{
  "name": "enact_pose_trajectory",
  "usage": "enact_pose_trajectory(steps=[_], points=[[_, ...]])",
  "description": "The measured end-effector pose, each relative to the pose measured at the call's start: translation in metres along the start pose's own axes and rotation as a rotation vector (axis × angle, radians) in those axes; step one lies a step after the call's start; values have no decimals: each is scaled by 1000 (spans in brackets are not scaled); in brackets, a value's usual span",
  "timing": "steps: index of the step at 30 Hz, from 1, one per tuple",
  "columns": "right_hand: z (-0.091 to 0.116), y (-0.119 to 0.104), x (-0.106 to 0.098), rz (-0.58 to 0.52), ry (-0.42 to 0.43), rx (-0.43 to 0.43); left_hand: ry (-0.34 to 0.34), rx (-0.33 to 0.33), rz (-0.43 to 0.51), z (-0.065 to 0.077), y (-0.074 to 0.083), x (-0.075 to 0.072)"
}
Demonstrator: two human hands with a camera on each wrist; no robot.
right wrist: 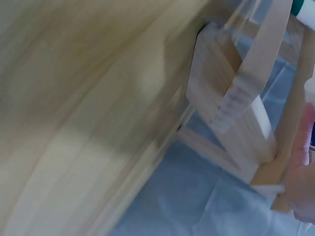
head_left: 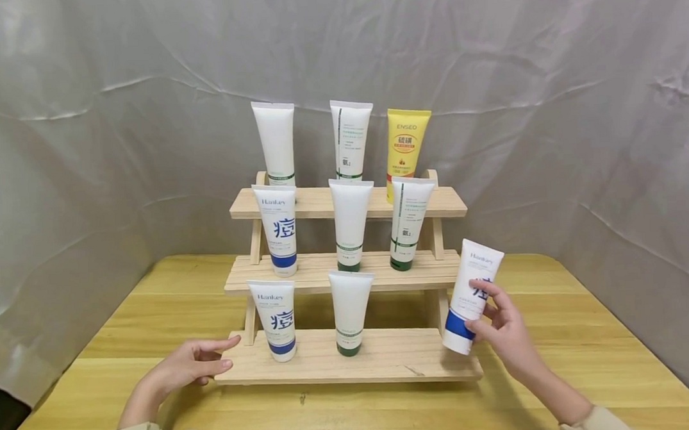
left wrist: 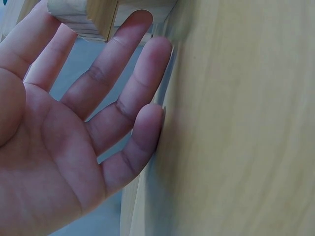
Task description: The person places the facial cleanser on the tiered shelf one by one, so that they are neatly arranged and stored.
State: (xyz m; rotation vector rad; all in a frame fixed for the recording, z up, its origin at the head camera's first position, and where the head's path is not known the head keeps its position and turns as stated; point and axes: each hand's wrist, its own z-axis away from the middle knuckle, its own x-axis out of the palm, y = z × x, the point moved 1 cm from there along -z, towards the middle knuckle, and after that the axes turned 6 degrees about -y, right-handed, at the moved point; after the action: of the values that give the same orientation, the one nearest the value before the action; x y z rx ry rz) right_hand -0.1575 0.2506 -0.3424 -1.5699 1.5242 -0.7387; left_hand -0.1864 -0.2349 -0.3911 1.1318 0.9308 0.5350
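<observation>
In the head view my right hand pinches a white and blue squeeze tube between thumb and fingers, tilted, over the right end of the bottom shelf. The right wrist view catches only part of that hand at its edge. My left hand is at the bottom shelf's left end, fingers loosely extended. From the left wrist, the hand shows an empty palm, fingertips right at the shelf end. A white and blue tube and a white tube with green cap stand on that shelf.
On the middle shelf stand a blue-banded tube and two green-capped tubes. The top shelf bears two white tubes and a yellow tube. Grey cloth hangs behind the wooden table.
</observation>
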Motion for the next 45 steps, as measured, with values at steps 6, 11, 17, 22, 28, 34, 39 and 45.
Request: enact_pose_trajectory(steps=[6, 11, 17, 22, 28, 34, 39, 45], points=[[-4, 0, 13, 30, -46, -17, -7, 2, 8, 0, 0, -1], [-8, 3, 22, 82, -80, -33, -6, 6, 4, -1, 1, -2], [-11, 7, 32, 149, -112, -103, -12, 3, -3, -1, 0, -2], [-12, 10, 39, 204, -119, -151, -12, 1, -7, -1, 2, -2], [-11, 11, 47, 325, -87, -162, -20, 8, 6, -1, 1, 0], [-9, 13, 50, 357, -72, -179, -19, 4, -3, -2, 1, 0], [-7, 13, 53, 402, -71, -231, -10, -1, -14, -2, 1, 0], [-2, 15, 56, 427, -85, -317, -6, 0, -10, -1, 0, 0]])
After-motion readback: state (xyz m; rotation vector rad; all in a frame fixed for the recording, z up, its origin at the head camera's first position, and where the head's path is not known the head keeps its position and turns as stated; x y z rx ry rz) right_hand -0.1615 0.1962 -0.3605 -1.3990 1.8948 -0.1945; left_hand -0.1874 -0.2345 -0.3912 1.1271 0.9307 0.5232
